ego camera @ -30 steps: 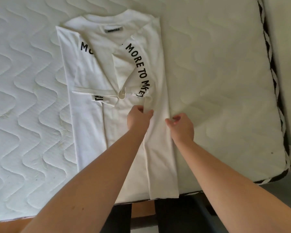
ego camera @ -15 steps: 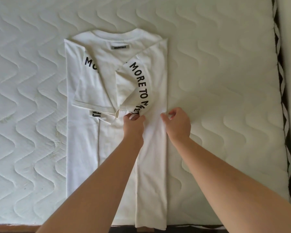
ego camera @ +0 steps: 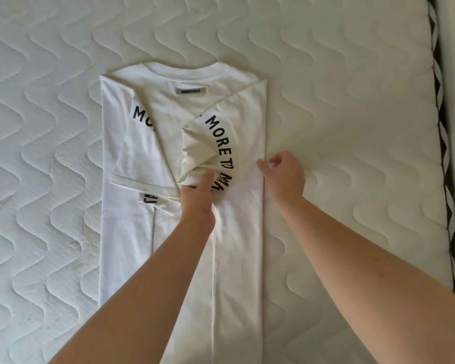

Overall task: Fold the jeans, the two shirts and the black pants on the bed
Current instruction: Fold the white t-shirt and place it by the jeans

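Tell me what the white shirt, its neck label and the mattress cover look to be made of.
White shirt: likely matte cotton jersey; soft creases, ribbed collar, printed black letters.
Neck label: apparently a grey woven or rubbery patch; too small to tell.
Mattress cover: quilted off-white fabric with a slight sheen, wavy stitched lines.

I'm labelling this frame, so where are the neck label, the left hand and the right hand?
neck label [ego camera: 191, 90]: head view, middle of the grey tag below the collar.
left hand [ego camera: 199, 198]: head view, back of the hand on the sleeve.
right hand [ego camera: 284, 174]: head view, back of the hand at the shirt's folded edge.
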Available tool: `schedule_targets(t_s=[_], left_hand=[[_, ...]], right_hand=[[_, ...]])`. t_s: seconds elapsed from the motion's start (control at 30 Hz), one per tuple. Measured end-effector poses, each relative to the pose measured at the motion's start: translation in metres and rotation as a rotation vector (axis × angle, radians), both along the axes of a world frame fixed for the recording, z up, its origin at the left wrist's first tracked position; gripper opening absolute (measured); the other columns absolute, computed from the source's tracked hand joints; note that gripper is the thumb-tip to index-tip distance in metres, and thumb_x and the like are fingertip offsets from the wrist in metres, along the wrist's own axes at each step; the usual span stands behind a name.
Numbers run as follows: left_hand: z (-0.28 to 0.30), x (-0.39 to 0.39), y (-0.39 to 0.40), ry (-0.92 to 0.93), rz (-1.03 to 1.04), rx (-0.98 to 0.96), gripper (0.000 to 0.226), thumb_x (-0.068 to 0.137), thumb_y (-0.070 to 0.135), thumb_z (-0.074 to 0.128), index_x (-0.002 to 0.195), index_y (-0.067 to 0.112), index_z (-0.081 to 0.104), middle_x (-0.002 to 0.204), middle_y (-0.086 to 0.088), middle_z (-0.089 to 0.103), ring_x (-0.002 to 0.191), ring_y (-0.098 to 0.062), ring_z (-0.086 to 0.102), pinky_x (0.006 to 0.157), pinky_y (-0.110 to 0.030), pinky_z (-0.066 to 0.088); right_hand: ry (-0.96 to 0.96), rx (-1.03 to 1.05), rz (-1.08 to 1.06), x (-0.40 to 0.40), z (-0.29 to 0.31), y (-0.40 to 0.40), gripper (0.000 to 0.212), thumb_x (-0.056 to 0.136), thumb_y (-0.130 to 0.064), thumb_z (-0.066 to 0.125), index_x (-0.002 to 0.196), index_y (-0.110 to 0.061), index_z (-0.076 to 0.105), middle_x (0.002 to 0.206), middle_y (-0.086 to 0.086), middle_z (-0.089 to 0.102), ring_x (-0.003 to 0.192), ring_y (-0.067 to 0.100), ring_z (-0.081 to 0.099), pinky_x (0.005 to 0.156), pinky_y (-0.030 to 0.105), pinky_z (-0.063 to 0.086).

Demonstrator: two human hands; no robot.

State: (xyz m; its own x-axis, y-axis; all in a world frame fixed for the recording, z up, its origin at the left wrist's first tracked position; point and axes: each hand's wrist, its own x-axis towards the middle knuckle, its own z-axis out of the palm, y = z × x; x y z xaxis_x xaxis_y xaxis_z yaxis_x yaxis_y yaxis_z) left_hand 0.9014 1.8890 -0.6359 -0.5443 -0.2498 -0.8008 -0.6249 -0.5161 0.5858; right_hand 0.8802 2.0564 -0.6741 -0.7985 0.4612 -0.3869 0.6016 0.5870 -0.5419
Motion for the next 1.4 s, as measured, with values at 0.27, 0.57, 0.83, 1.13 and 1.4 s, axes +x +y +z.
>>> schedule_targets(t_s=[0.27,0.57,0.83,1.13,1.4], left_hand=[[-0.001,-0.011,-0.019,0.035,0.028,0.099,0.046,0.089,0.015,0.068,0.133,0.015,0.055,0.124,-0.013,0.066,0.113,-0.029,0.065,0.098,-0.044,0.052],[-0.002,-0.036,-0.041,0.076,-0.096,-0.058,0.041,0.087,0.019,0.071,0.126,0.022,0.057,0.112,-0.001,0.068,0.099,-0.016,0.068,0.086,-0.034,0.055],[-0.011,-0.093,-0.046,0.257,-0.744,-0.879,0.044,0.084,0.035,0.071,0.125,0.027,0.055,0.12,0.007,0.058,0.11,-0.011,0.054,0.099,-0.032,0.044],[-0.026,-0.199,0.013,0.386,-1.337,-1.084,0.033,0.088,0.043,0.067,0.117,0.026,0.062,0.119,0.003,0.06,0.118,-0.022,0.053,0.103,-0.041,0.04],[-0.021,-0.239,0.05,0.379,-1.338,-1.007,0.017,0.093,0.012,0.05,0.098,0.023,0.062,0.105,-0.001,0.065,0.094,-0.024,0.061,0.079,-0.036,0.053]], right_hand=[[0.06,0.045,0.023,-0.04,-0.005,-0.001,0.034,0.085,-0.047,0.067,0.1,-0.017,0.061,0.094,0.0,0.065,0.093,0.023,0.06,0.087,0.041,0.048],[0.096,0.078,0.015,-0.105,-0.004,0.003,0.035,0.088,-0.044,0.064,0.109,-0.016,0.061,0.102,0.001,0.066,0.101,0.024,0.06,0.088,0.038,0.046],[0.091,-0.014,-0.027,-0.136,-0.004,0.006,0.036,0.089,-0.04,0.064,0.114,-0.014,0.063,0.099,-0.004,0.065,0.102,0.021,0.061,0.089,0.035,0.047],[-0.022,-0.033,-0.055,-0.151,-0.01,0.006,0.035,0.081,-0.05,0.068,0.1,-0.021,0.067,0.096,-0.001,0.071,0.095,0.023,0.066,0.086,0.04,0.052],[0.076,-0.205,-0.069,-0.168,-0.004,0.015,0.031,0.086,-0.024,0.073,0.112,-0.012,0.062,0.091,-0.007,0.063,0.091,0.014,0.064,0.081,0.024,0.047]])
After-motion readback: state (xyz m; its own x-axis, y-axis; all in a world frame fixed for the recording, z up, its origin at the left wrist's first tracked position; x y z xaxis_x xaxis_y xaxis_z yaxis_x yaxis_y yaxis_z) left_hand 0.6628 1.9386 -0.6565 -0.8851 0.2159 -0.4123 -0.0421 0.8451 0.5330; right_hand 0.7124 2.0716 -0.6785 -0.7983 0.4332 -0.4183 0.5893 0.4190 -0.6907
